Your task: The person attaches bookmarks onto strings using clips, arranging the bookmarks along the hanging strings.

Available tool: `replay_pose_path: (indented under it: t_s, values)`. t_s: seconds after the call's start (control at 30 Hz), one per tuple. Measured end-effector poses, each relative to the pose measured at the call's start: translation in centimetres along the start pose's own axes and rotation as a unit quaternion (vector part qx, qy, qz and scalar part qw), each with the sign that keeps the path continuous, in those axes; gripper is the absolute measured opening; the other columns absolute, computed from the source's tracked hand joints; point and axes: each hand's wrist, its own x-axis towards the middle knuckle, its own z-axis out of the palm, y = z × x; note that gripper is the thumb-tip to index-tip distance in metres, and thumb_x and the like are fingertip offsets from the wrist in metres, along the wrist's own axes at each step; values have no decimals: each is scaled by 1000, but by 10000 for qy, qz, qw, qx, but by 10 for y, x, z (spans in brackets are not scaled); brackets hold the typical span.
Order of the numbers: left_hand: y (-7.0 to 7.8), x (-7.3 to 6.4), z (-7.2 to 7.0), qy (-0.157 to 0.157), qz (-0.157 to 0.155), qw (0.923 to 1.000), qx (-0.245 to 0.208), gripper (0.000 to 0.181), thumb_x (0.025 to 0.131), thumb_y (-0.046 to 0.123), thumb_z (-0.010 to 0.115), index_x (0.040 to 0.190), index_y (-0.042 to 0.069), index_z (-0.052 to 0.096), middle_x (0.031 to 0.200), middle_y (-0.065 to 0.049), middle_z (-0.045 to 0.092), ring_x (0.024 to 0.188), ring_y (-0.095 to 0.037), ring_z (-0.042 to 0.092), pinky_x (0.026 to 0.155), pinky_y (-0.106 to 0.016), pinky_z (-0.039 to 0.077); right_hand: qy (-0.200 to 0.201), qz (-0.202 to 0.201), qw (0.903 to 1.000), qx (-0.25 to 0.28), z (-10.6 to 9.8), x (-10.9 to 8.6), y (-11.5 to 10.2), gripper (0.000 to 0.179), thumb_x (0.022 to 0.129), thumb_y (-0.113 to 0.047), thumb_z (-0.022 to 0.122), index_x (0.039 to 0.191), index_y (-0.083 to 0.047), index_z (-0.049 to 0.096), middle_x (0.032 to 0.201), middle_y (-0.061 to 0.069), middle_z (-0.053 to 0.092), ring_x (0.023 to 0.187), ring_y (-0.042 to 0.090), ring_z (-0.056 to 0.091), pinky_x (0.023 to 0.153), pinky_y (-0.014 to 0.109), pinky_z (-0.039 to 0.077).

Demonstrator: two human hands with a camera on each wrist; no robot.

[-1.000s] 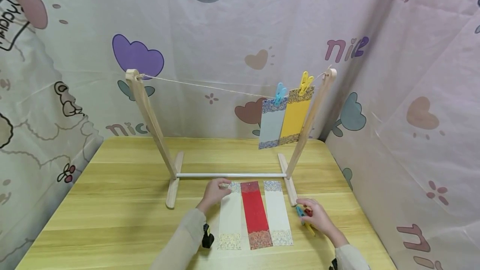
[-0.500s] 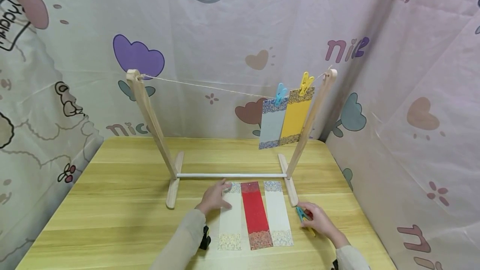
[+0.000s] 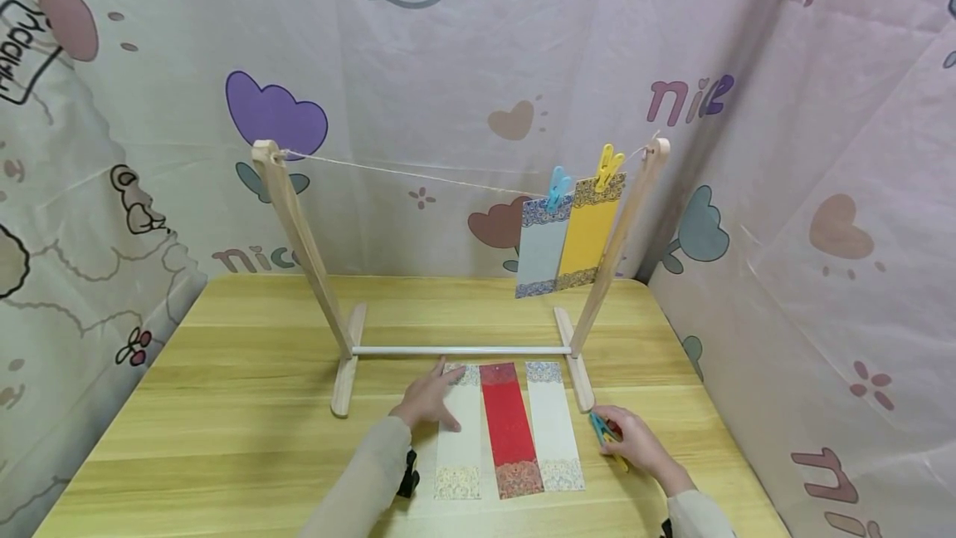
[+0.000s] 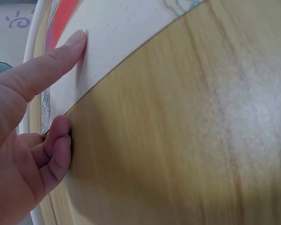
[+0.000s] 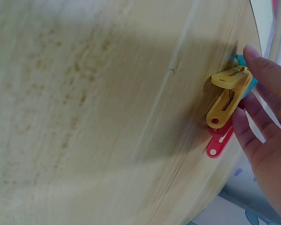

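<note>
My left hand (image 3: 426, 402) lies over the upper left part of a cream paper strip (image 3: 459, 455) with patterned ends. In the left wrist view its thumb is stretched out over the paper, and other fingertips are right at the paper's edge. My right hand (image 3: 635, 442) is at a small pile of plastic clothespins beside the rack's right foot. A yellow clothespin (image 5: 230, 101) lies over a red clothespin (image 5: 219, 144); a blue clothespin (image 5: 253, 86) is partly hidden behind. The thumb is by the blue one, fingertips close to the red; whether they pinch one I cannot tell.
A red strip (image 3: 509, 422) and another cream strip (image 3: 554, 426) lie to the right. Behind them stands a wooden rack (image 3: 299, 247) with a string (image 3: 418, 178). On it hang a pale blue strip (image 3: 543, 247) and a yellow strip (image 3: 588, 231), each clipped by a clothespin.
My left hand's fingers have spread and its thumb has moved down over the cream strip. My right hand has lowered onto the clothespins, covering the red one in the head view.
</note>
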Motion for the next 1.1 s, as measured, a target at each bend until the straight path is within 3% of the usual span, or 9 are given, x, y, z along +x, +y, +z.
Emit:
replay_pose_path:
  t_s: [0.2, 0.27, 0.43, 0.53, 0.73, 1.1]
  values:
    - [0, -2, 2, -13, 33, 10000, -61, 101, 49, 24, 86, 137, 14, 36, 143, -25, 12, 115, -49, 34, 87, -57, 34, -28, -39, 10000, -47, 2, 0, 0, 53, 66, -4, 76, 115, 2, 56, 118, 21, 53, 99, 32, 52, 79, 45, 45]
    - [0, -2, 2, 3, 71, 9999, -82, 102, 49, 24, 86, 137, 13, 36, 143, -25, 13, 115, -49, 34, 88, -59, 32, -64, -64, 9999, -78, 2, 0, -1, 52, 66, -5, 76, 115, 0, 58, 120, 19, 53, 100, 30, 52, 80, 43, 45]
    - [1, -3, 1, 29, 88, 9999, -92, 103, 49, 24, 86, 138, 12, 35, 142, -25, 16, 118, -49, 31, 89, -61, 29, -131, -43, 9998, -171, 2, 0, -1, 53, 66, -7, 76, 116, -1, 58, 120, 16, 54, 84, 19, 50, 68, 28, 45]
    - [1, -3, 1, 72, 60, 9998, -188, 103, 49, 23, 86, 137, 12, 35, 142, -26, 18, 118, -50, 29, 89, -63, 28, -68, -106, 9998, -171, 3, -1, -1, 54, 65, -8, 77, 115, 0, 58, 117, 17, 55, 86, 20, 52, 69, 30, 46]
    - [-1, -3, 5, 295, 29, 9993, -237, 105, 47, 23, 87, 137, 11, 34, 137, -26, 24, 109, -48, 40, 84, -60, 35, -21, -155, 9996, -221, 6, -3, -1, 55, 63, -9, 78, 113, 0, 58, 111, 15, 57, 93, 26, 54, 76, 40, 47]
    - [-2, -3, 8, 666, 113, 9966, -475, 110, 46, 15, 87, 139, 11, 29, 133, -26, 23, 99, -42, 48, 74, -49, 46, -70, -139, 9990, -416, 8, -1, -2, 61, 60, -15, 80, 113, -1, 55, 100, 0, 51, 82, 14, 48, 68, 28, 44]
